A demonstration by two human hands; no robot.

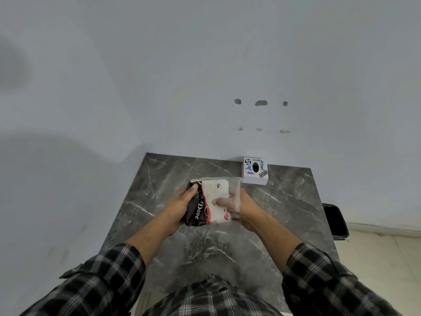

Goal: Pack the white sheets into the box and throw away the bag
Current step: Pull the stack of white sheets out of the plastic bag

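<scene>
A plastic bag (200, 210), black and red on its left part and clear on the right, is held above the marble table (284, 201). White sheets (219, 192) fill it. My left hand (182, 204) grips the bag's black left end. My right hand (237, 205) is at the bag's open right end, its fingers inside the clear plastic and resting on the sheets. A small white box (255, 171) with stickers and a dark oval slot on top stands at the table's far right edge, against the wall.
A black bin (336, 221) stands on the floor to the right of the table. A pale wall (205, 76) runs right behind the table. My plaid sleeves fill the lower part of the view.
</scene>
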